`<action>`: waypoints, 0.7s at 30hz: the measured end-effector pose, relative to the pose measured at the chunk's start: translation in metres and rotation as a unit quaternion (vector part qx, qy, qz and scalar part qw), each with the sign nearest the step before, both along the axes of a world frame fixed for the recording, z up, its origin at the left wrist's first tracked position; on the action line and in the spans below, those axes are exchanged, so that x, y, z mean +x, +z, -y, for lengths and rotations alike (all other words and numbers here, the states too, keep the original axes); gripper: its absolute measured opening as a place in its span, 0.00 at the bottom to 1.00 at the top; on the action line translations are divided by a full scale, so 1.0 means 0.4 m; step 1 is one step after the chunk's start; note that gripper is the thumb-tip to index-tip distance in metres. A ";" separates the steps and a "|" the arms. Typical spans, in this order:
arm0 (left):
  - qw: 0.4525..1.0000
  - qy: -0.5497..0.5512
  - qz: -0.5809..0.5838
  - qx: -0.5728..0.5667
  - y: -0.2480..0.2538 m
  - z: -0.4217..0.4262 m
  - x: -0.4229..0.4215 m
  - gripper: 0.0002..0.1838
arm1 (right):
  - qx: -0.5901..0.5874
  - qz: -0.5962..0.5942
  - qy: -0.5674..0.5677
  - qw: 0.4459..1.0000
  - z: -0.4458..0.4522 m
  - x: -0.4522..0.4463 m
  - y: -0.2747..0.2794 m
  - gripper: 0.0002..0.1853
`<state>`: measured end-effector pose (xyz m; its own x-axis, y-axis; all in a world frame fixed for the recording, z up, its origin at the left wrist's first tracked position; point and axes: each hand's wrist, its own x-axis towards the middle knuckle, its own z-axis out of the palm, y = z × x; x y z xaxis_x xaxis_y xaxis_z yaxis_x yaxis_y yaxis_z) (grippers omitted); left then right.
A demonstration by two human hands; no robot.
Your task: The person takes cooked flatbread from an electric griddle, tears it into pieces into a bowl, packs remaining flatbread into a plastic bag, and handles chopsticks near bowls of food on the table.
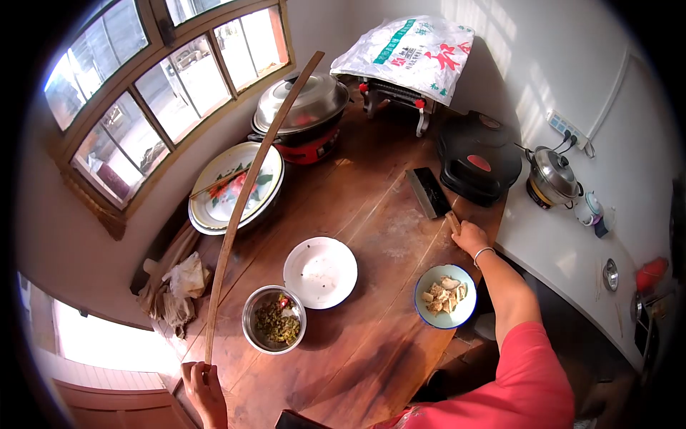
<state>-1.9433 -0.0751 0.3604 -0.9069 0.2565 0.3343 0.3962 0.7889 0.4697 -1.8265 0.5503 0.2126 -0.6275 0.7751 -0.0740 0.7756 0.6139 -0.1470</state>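
My left hand (pixel 204 390), at the lower left, is closed around the bottom end of a long wooden stick (pixel 245 193). The stick slants up across the view, in front of an enamel basin and a lidded pan. On the right, my right hand (pixel 469 238) grips the wooden handle of a cleaver (pixel 427 193), whose dark broad blade appears to lie on the table. Nearest that arm is an enamel bowl (pixel 421 304) with pale broken pieces of food (pixel 444 294). Between my hands are a white dish (pixel 320 272) with dark specks and a metal bowl (pixel 248 329) of chopped greenish food.
Flower-patterned enamel basins (pixel 207 207) with chopsticks across them stand by the window. Behind are an electric pan (pixel 307 107) with a domed lid and a bag-covered appliance (pixel 400 57). A black electric griddle (pixel 464 161) sits beyond the cleaver. A pot (pixel 554 171) occupies the side counter.
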 end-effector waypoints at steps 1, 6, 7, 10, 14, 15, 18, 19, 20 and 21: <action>1.000 -0.003 -0.011 -0.007 0.009 -0.007 0.004 0.05 | -0.011 -0.007 0.001 1.000 0.004 -0.001 0.006 0.18; 0.999 -0.013 -0.044 -0.027 0.022 -0.008 0.011 0.06 | -0.012 -0.008 0.010 1.000 -0.002 -0.009 0.005 0.16; 0.999 -0.005 -0.030 -0.024 0.015 -0.002 0.010 0.06 | -0.011 -0.009 0.016 1.000 -0.006 -0.017 0.007 0.16; 0.999 0.000 -0.039 -0.013 0.014 -0.008 0.013 0.06 | -0.003 0.012 0.036 0.999 0.003 -0.043 0.014 0.15; 0.999 0.005 -0.037 0.002 0.004 0.003 0.013 0.06 | 0.026 0.007 0.104 0.994 0.034 -0.108 0.019 0.14; 1.000 0.009 -0.022 0.008 0.002 0.006 0.015 0.06 | 0.031 0.002 0.115 0.993 0.042 -0.122 0.018 0.14; 0.999 0.025 -0.029 -0.009 0.001 0.016 0.020 0.07 | 0.040 -0.008 0.144 0.989 0.062 -0.170 0.013 0.14; 0.999 0.023 -0.039 -0.018 -0.001 0.020 0.020 0.07 | 0.040 -0.009 0.149 0.988 0.069 -0.186 0.014 0.14; 0.999 0.028 -0.039 -0.019 -0.003 0.026 0.021 0.07 | 0.040 -0.018 0.154 0.987 0.078 -0.200 0.018 0.13; 0.999 0.036 -0.031 -0.018 -0.006 0.031 0.022 0.07 | 0.039 -0.027 0.159 0.986 0.085 -0.214 0.019 0.13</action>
